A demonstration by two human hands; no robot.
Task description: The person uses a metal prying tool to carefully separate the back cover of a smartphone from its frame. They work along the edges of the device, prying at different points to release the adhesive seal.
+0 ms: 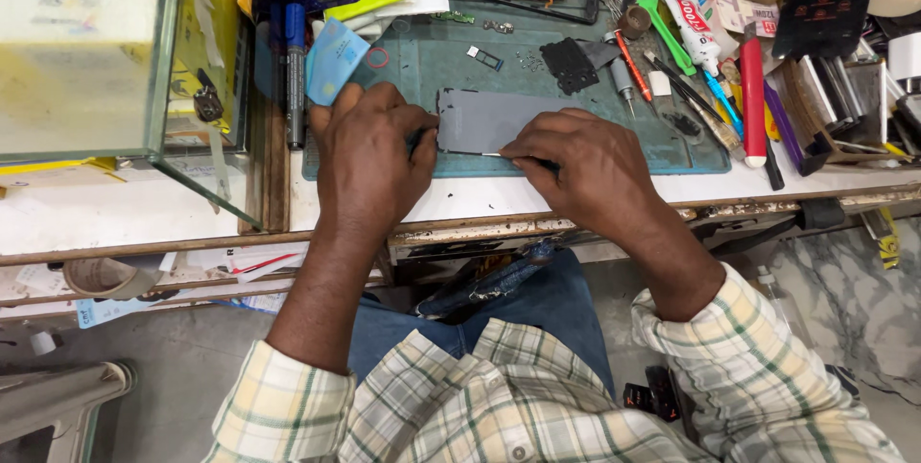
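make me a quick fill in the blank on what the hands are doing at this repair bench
1. The left hand holds down one end of a flat grey ____ on the green mat.
2. The right hand presses a thin ____ against the near edge of the grey panel.
3. The person's shirt sleeves have a ____ pattern.
4. Right of the mat lies a marker coloured ____.

Missing words: panel; tool; checked; red
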